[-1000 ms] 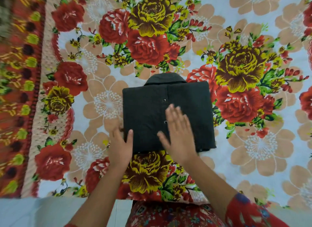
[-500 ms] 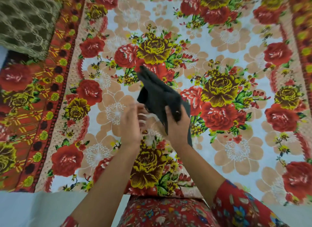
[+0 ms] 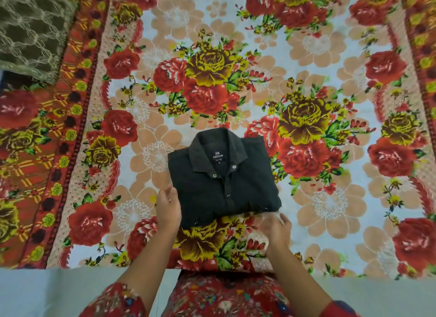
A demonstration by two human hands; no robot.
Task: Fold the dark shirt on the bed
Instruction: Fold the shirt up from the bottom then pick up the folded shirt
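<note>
At far left, a green patterned cushion (image 3: 30, 31) was seen on the red border of the bedspread (image 3: 330, 45), well apart from the work. The rest of the floral bedspread was seen bare except for the shirt.

The left hand (image 3: 168, 208) was placed against the near-left edge of the dark shirt (image 3: 224, 182), fingers loosely spread and curled along the side of the bundle. Nothing was pinched in it as far as could be seen; contact with the cloth edge was judged likely, though a firm grip could not be told.

The shirt was laid near the front-centre of the bed, collar side up, folded into a compact rectangle. The collar (image 3: 217, 149) was turned away from the person, a brand label visible inside it, and the button placket was seen running down the middle. Sleeves were not visible, judged tucked beneath. The edges were fairly square, the right side slightly skewed.

The right hand (image 3: 274, 227) was blurred, held just beside the near-right corner of the shirt, fingers open. Whether the hem was touched could not be told; nothing was held in it.

Progress: the fold was judged essentially done, the garment being flat, face up and presentable. Only small tidying was judged to be left: squaring the lower hem, evening the right edge, then the hands being taken away. No further fold appeared to be needed.
</note>
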